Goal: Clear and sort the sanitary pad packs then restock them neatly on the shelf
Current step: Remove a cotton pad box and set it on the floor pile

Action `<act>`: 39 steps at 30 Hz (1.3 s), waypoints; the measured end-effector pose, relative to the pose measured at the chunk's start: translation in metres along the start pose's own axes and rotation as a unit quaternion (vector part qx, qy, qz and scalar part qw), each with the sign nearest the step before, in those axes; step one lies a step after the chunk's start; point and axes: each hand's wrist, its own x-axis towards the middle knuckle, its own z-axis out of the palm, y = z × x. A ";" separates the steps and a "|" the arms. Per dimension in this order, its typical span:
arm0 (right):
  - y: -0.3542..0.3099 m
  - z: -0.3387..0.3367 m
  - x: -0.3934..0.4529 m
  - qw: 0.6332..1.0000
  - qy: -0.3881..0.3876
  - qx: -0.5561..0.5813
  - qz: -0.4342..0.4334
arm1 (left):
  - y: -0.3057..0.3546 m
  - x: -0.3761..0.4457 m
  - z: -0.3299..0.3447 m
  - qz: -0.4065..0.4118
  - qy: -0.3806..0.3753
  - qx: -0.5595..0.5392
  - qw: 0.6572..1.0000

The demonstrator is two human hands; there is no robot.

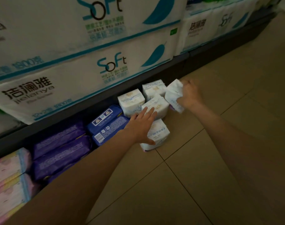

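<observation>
We are crouching at the dark bottom shelf [96, 98] and taking it as our landmark. Our right hand [189, 95] is grasping a white pad pack [173, 95], fingers curled round its crumpled end, and is holding it tilted just in front of the shelf's edge, beside the other white packs. Our left hand [141, 125] is lying released, fingers straight and spread; the fingertips are touching a white pack [159, 105] that is leaning at the shelf's front, and the thumb is resting against a lower white pack [159, 135] that is sitting out on the tan tiled floor [219, 159], the farthest of the group from the shelf.

Two more white packs are standing right against the shelf's front edge: one [131, 99] just behind our left fingertips, another [153, 88] beside the pack we are gripping. Whether these two are on the shelf's lip or on the floor we cannot tell.

Under the shelf's upper board, blue packs [106, 124] are lying stacked next to the white ones. Further along the same shelf purple packs [60, 148] are lying in a pile, and beyond them pastel pink packs [6, 179] are filling the near end. Above the shelf, big white tissue bales [57, 75] printed with "Soft" are sitting in rows.
</observation>
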 end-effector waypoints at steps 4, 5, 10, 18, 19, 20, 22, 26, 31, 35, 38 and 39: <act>0.003 0.009 0.006 0.991 -0.090 0.100 -0.003 | -0.003 0.006 0.007 -0.011 -0.010 0.043 0.999; 0.004 0.012 0.007 0.989 -0.101 0.106 -0.013 | -0.003 0.007 0.009 -0.018 -0.017 0.040 0.999; 0.001 0.027 0.014 0.985 -0.098 0.015 -0.144 | -0.002 0.010 0.017 -0.051 -0.037 0.024 0.998; -0.011 0.060 0.020 0.978 -0.077 -0.083 -0.176 | -0.026 0.006 0.017 -0.022 -0.047 -0.020 0.998; -0.014 0.061 0.020 0.978 -0.083 -0.096 -0.165 | -0.030 0.002 0.016 -0.022 -0.047 -0.018 0.998; -0.017 0.060 0.020 0.978 -0.095 -0.106 -0.154 | -0.033 -0.003 0.014 -0.021 -0.046 -0.016 0.999; -0.026 0.056 0.017 0.978 -0.118 -0.100 -0.140 | -0.038 -0.013 0.008 -0.021 -0.032 -0.003 0.999; -0.056 0.034 0.003 0.983 -0.100 -0.008 -0.157 | -0.055 -0.038 -0.012 -0.037 0.081 0.039 0.995; -0.132 -0.020 -0.031 0.948 0.024 0.132 -0.287 | -0.097 -0.099 -0.064 -0.004 0.296 0.052 0.954; -0.223 -0.089 -0.067 0.869 0.167 0.230 -0.405 | -0.134 -0.182 -0.142 -0.008 0.417 0.119 0.901; -0.295 -0.149 -0.095 0.798 0.261 0.291 -0.459 | -0.155 -0.251 -0.210 -0.040 0.516 0.157 0.841; -0.318 -0.167 -0.105 0.776 0.282 0.304 -0.476 | -0.159 -0.273 -0.231 -0.054 0.540 0.169 0.823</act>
